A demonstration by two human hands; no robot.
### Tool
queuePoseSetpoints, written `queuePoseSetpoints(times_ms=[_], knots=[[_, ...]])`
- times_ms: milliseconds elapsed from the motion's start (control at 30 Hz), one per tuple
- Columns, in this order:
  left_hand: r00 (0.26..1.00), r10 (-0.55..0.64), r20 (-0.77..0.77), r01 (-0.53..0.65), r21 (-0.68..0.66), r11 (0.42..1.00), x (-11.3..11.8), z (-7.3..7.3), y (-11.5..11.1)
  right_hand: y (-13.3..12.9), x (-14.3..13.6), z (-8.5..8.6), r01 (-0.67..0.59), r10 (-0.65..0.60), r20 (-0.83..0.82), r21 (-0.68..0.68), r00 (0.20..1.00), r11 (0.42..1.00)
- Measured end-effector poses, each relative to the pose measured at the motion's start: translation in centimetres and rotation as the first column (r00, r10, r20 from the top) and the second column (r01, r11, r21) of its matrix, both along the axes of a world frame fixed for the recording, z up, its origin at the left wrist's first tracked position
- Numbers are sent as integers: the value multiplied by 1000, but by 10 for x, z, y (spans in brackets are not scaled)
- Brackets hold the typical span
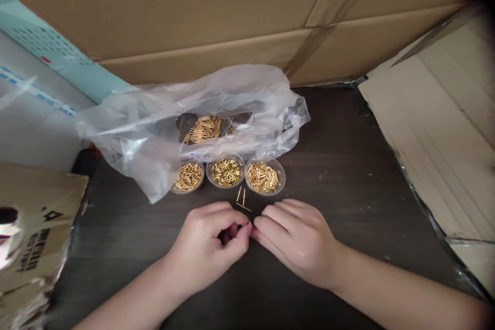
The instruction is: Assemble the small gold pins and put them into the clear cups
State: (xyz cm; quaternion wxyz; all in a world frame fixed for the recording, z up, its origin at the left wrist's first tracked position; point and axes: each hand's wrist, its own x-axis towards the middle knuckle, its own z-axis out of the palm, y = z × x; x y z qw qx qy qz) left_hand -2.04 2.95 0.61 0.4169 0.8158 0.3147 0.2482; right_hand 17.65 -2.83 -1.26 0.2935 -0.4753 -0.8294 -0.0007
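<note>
My left hand [216, 240] is closed in a pinch, with a tiny gold-coloured metal piece [250, 224] showing at its fingertips. Against that same spot my right hand [296, 240] is closed too, fingers bent; what it grips is hidden. Just beyond the fingertips, thin gold-coloured pins [243, 207] lie loose on the dark table. Three round clear cups stand in a row behind them: a left cup [201, 178], a middle cup [226, 185] and a right cup [283, 183]. Each contains many short gold-coloured metal pieces.
Behind the cups, a crumpled clear plastic bag [147, 134] surrounds a pile of longer gold-coloured pins [204, 129]. Cardboard [201, 10] walls off the back, with more cardboard [436, 124] on the right. A torn carton [38, 237] stands at left on the dark table [328, 134].
</note>
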Motion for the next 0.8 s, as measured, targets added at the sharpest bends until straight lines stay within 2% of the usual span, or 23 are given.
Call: queuePoseSetpoints(times_ms=[333,567,800], knots=[[1000,-22,-12,20,-103,995,4,0,6,2,1,1,-12,11,-47,-14,999,1000],[997,-54,-58,43,-174,984,3,3,6,2,2,-1,-72,70,-65,-32,995,997],[1000,0,11,3,-207,978,3,5,10,4,1,-2,-168,121,-274,-154,954,974]])
